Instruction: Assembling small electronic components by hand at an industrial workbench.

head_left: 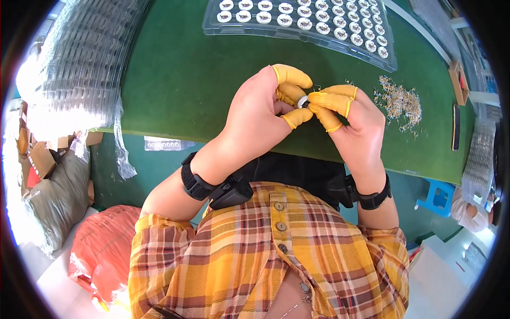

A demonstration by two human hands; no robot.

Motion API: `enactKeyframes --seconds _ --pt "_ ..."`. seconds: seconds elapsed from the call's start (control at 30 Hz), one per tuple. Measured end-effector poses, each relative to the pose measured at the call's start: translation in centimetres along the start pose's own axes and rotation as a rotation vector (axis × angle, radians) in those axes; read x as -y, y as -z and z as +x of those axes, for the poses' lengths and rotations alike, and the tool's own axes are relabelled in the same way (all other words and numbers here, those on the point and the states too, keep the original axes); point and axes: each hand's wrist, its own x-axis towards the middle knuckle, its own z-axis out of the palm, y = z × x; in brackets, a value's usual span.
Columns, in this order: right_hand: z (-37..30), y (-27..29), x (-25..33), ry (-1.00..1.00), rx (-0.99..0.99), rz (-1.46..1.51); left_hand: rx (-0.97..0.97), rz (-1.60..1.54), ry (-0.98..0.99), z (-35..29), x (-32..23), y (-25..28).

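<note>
Over the green table point(175, 90), my left hand point(260, 106) pinches a small round white part with a dark middle point(303, 102). Yellow finger cots cover several of its fingertips. My right hand point(355, 114), in yellow cots too, has its fingertips pressed together at the right side of that part. Whatever lies between those fingertips is hidden. To the right of my right hand lies a loose heap of tiny components with thin wire legs point(398, 103). Beyond both hands, a clear plastic tray point(260, 30) holds rows of similar round white parts.
Tall stacks of clear plastic trays point(87, 69) stand at the left, with a hanging plastic strip point(122, 149). A black bar point(456, 127) and a brown box point(458, 82) sit at the right edge. Below are a red bag point(106, 244) and a blue stool point(438, 196).
</note>
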Motion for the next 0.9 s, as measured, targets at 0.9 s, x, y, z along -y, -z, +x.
enactKeyframes --seconds 0.9 --pt "17.6 -4.8 -8.2 -0.353 0.387 -0.595 -0.067 0.926 -0.345 10.7 -2.8 6.8"
